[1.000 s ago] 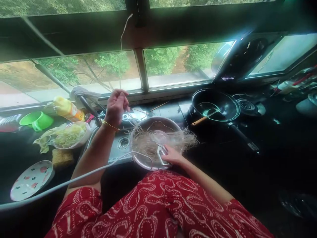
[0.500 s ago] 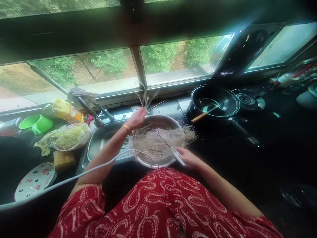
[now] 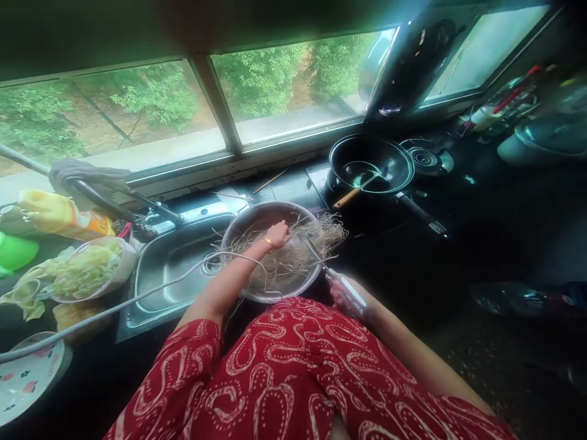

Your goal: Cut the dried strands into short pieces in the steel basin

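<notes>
A metal basin (image 3: 229,229) holds a tangle of thin, pale dried noodles (image 3: 287,260), some strands sticking out over its right rim. Over the middle of the basin is my left hand (image 3: 277,234), its fingers curled closed around some of the strands. My right hand (image 3: 338,294) grips white-handled scissors (image 3: 354,294) at the basin's lower right. Their metal blades point up and left over the noodles, close to my left hand.
Left of the basin is a steel sink (image 3: 169,269) with a faucet (image 3: 162,212). A bowl of cut pale-green vegetables (image 3: 89,269), a yellow bottle (image 3: 64,214) and a floral plate (image 3: 30,382) stand further left. A wok (image 3: 389,177) sits right. A white cable (image 3: 137,297) crosses in front.
My left hand has come down from above the basin's far rim into the noodles, with the strands it held up. The scissors have drawn slightly lower right. The view has shifted right.
</notes>
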`<state>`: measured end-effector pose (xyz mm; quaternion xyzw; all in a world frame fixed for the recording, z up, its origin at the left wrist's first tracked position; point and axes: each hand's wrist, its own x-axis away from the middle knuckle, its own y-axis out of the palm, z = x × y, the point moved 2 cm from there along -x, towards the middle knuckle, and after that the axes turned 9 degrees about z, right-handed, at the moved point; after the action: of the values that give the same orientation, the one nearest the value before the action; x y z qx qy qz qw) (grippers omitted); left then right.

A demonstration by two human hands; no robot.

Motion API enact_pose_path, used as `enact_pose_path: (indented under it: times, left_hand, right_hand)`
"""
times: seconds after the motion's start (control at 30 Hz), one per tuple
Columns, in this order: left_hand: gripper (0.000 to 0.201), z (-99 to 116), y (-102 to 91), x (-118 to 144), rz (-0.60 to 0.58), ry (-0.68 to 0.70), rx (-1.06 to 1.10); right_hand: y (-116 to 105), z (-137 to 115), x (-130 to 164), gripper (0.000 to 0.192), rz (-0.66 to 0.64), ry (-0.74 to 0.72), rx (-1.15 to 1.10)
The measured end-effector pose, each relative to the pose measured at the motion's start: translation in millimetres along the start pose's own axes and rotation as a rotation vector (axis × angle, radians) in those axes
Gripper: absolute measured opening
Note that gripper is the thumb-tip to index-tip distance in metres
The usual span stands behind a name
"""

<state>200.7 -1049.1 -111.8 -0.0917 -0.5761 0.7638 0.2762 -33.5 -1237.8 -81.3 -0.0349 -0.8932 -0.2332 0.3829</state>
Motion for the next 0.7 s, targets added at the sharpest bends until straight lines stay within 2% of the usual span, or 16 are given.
enact_pose_path:
  times: [0.13,0.23,0.3,0.4,0.47,0.53,0.6,0.7]
  left_hand:
    - [0.049,-6,25.8,-4,-0.016,-0.047,0.054]
    - [0.070,-9,24.8,2,-0.025,-0.085,0.033]
    - [0.061,-12,11.9,8,-0.039,-0.084,-0.058]
    - [0.040,-21,-22.4,17,-0.024,-0.139,-0.194]
    - [0.040,-31,-48.1,24,0.027,-0.220,-0.232]
    - [0.041,-39,-67.6,32,0.060,-0.287,-0.227]
    - [0.041,-44,-76.0,40,0.060,-0.327,-0.203]
    - [0.038,-41,-69.2,50,0.051,-0.374,-0.190]
  right_hand:
    - [3,2,-2,0.046,0.129,-0.091,0.179]
    - [6,-12,-4,0.051,0.214,-0.230,0.419]
    - [10,-29,-5,0.051,0.234,-0.293,0.510]
    - [21,-58,-3,0.051,0.218,-0.343,0.610]
    - [28,-69,-3,0.048,0.173,-0.323,0.703]
    - [34,-71,-7,0.044,0.113,-0.256,0.782]
    - [38,-65,-15,0.041,0.059,-0.191,0.805]
    - [47,-51,-36,0.037,-0.017,-0.112,0.738]
